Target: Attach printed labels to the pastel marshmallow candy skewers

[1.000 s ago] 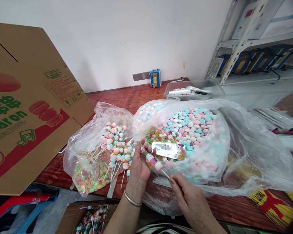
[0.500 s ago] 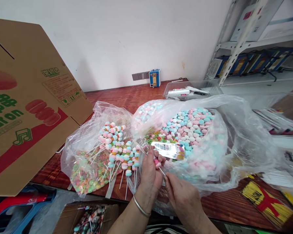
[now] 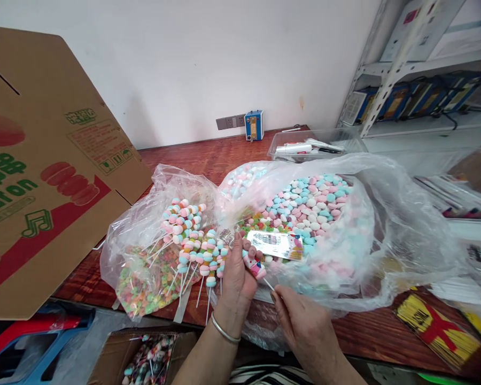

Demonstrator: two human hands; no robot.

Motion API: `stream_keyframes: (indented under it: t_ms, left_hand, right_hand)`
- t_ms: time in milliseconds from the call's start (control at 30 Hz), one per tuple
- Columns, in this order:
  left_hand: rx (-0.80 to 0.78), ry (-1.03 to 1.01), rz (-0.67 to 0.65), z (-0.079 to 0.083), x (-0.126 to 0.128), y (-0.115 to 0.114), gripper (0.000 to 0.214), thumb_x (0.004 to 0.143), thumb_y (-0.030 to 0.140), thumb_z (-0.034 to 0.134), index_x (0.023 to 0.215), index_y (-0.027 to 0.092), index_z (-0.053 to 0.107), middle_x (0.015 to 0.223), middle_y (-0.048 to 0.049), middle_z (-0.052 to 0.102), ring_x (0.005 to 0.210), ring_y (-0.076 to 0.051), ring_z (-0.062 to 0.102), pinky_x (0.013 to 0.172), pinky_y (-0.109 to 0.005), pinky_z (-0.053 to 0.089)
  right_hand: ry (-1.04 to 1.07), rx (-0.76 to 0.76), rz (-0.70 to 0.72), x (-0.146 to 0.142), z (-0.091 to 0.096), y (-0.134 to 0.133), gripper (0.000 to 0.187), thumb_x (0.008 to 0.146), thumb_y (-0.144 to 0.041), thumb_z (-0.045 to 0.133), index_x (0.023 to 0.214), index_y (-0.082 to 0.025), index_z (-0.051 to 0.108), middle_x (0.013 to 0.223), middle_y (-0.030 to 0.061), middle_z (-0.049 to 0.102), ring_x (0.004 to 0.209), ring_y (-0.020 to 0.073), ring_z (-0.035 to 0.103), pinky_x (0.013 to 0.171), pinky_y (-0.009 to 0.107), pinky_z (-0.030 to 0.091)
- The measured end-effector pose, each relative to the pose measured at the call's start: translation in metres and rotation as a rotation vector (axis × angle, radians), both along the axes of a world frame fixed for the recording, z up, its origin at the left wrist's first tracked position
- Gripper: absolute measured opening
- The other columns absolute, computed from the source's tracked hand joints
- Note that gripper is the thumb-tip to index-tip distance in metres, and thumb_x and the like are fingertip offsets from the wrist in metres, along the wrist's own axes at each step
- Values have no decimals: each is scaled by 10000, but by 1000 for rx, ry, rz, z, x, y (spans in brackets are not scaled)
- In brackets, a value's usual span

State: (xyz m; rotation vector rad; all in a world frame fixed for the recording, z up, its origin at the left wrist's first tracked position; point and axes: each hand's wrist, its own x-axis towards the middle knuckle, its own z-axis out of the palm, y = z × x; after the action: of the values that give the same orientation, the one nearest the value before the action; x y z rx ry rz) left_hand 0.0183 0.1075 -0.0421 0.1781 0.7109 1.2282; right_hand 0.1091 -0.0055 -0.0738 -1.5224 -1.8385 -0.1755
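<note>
My left hand [image 3: 239, 280] is closed around a marshmallow skewer [image 3: 255, 267] in a printed clear wrapper, whose upper end sticks out above the thumb. The thumb and fingers of my right hand [image 3: 307, 321] pinch the skewer's white stick below the candy. Just beyond my left fingers, a shiny printed packet [image 3: 276, 244] lies on the loose candy. Left of my hands rest several marshmallow skewers [image 3: 202, 254], pink, white and blue, on a plastic bag of gummy rings [image 3: 144, 286]. A large clear bag of loose marshmallows [image 3: 316, 206] lies open behind my hands.
A big cardboard box [image 3: 56, 176] stands at the left. Below the table edge, a carton [image 3: 114, 355] holds wrapped candies. At the back are a plastic tray [image 3: 272, 152] and a small blue device [image 3: 254, 126]. A yellow bundle of sticks [image 3: 419, 315] lies right, near a metal shelf [image 3: 388, 80].
My left hand has shifted slightly left from my right hand. More of the candy, with printed wrapper around it, shows below my left fingers. My right hand still pinches the stick.
</note>
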Motion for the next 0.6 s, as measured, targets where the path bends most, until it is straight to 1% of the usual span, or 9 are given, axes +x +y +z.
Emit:
stream_keyframes:
  t_ms: [100,133,200,300,367,433,500,533,600]
  left_hand:
    - [22,-50,-61,-1,10,-9,189,844,296,690,917,159,582,608,79,403,420,-19,362,378,-121,334]
    - [24,-71,-74,-1,13,-12,187,842,292,692,903,157,578,603,82,395,412,-13,342,385,-121,335]
    - [15,-93,-91,-3,17,-17,191,838,286,699,912,157,580,610,81,410,419,-11,347,444,-138,395]
    - [2,-91,-110,-5,16,-20,230,830,299,701,977,154,599,688,40,507,542,-53,501,601,-204,496]
    - [42,-99,-142,-5,9,-19,248,826,296,691,1010,149,613,785,-5,575,683,-104,586,687,-251,517]
    - [132,-72,-230,-5,-1,-17,252,799,240,696,1024,147,629,890,-44,620,797,-145,618,737,-277,513]
    - [240,7,-345,-4,-11,-16,269,758,161,716,1017,146,645,946,-59,633,840,-156,623,758,-275,498]
    - [283,44,-393,-4,-14,-16,276,745,136,725,1011,145,651,955,-59,634,839,-152,623,771,-274,492]
    - [334,73,-439,-3,-19,-16,290,743,124,738,1019,150,654,948,-49,628,839,-148,627,810,-285,486]
  right_hand:
    - [18,4,-24,-3,2,2,345,1013,-201,358,797,-167,625,537,11,587,442,151,574,475,280,359]
    - [17,12,-34,-3,1,3,344,1015,-203,355,804,-164,624,537,11,587,439,150,572,473,280,356]
    - [13,26,-51,-3,0,5,335,1016,-207,354,824,-156,624,538,9,584,437,150,570,473,282,354]
    - [55,23,-58,1,-3,4,278,1005,-221,392,880,-144,628,588,19,611,486,155,598,501,274,379]
    - [182,-19,-43,5,-4,3,229,992,-241,426,924,-148,624,658,30,642,544,156,620,533,263,406]
    - [425,-139,-22,9,-2,1,202,980,-284,454,919,-170,609,698,19,639,587,148,617,550,249,421]
    - [791,-343,24,11,2,1,216,964,-364,484,884,-191,585,629,-29,561,516,118,541,498,227,404]
    - [1009,-463,59,11,5,1,246,955,-416,491,878,-197,573,578,-59,495,449,97,466,453,216,381]
    - [1439,-689,159,11,11,2,317,933,-508,490,879,-202,557,505,-114,352,347,61,267,370,195,321]
